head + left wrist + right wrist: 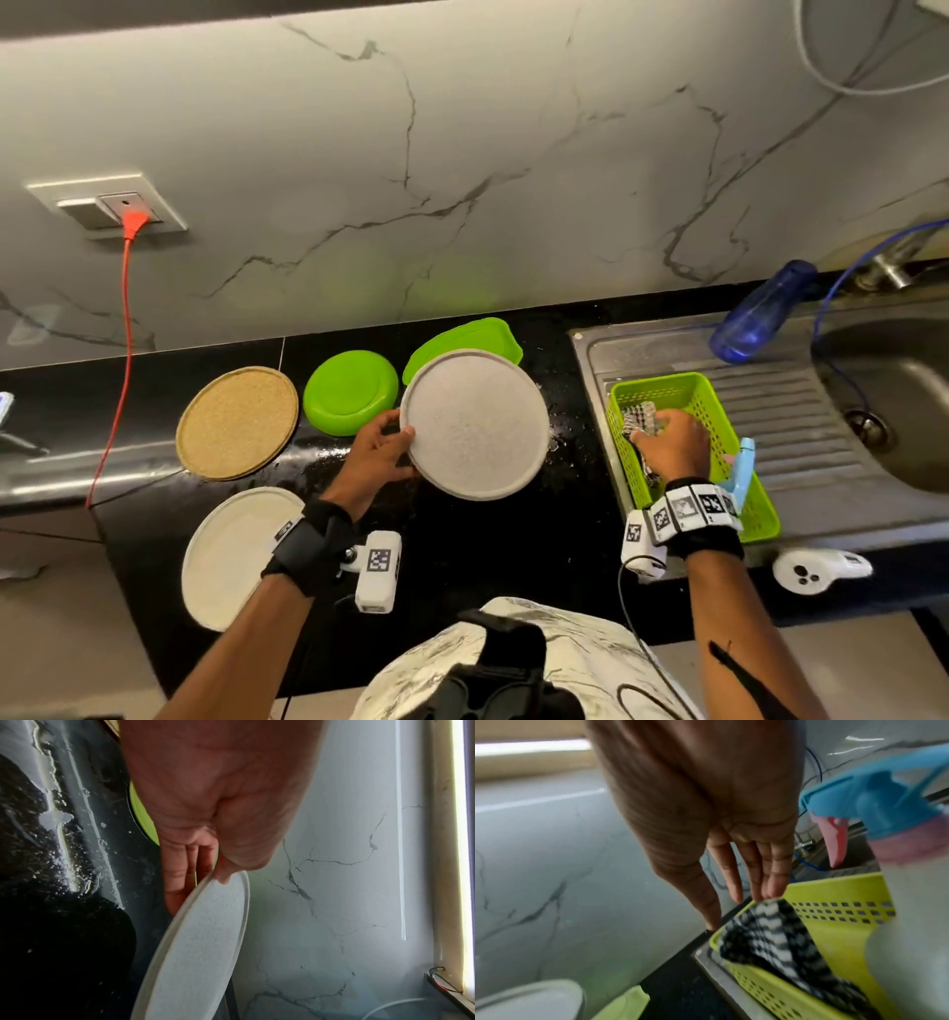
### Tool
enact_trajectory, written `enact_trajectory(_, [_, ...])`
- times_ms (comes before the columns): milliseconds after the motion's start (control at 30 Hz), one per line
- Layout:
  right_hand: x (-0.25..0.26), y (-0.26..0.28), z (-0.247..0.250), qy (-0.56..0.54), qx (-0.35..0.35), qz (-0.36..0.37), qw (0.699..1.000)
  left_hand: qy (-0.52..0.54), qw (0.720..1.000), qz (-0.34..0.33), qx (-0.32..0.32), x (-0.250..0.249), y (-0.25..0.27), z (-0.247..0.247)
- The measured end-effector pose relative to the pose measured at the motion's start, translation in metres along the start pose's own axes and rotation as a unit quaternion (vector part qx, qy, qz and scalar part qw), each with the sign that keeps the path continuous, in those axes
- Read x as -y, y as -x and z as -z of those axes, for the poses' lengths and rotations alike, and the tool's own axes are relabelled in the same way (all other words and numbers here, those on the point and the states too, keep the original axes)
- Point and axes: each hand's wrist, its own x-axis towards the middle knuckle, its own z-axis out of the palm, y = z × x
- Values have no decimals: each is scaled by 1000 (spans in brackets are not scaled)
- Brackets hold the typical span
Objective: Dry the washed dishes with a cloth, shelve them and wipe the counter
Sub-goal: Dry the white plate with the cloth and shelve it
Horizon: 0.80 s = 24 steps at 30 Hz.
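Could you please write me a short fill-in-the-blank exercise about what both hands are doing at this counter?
1. The left hand holds the grey plate by its ____.
2. The right hand reaches into the green ____.
3. Its fingers touch a ____ cloth.
4. The spray bottle standing in the basket has a ____ head.

Missing words: rim; basket; checked; blue
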Motion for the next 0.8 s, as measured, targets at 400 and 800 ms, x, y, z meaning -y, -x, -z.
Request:
enact_trajectory(400, [0,8,5,-7,-75,-65,995,-17,1000,18,12,-7,-12,-18])
enact_trajectory(800, [105,69,69,-160,-106,288,938,-8,1000,-4,30,-26,-3,-21])
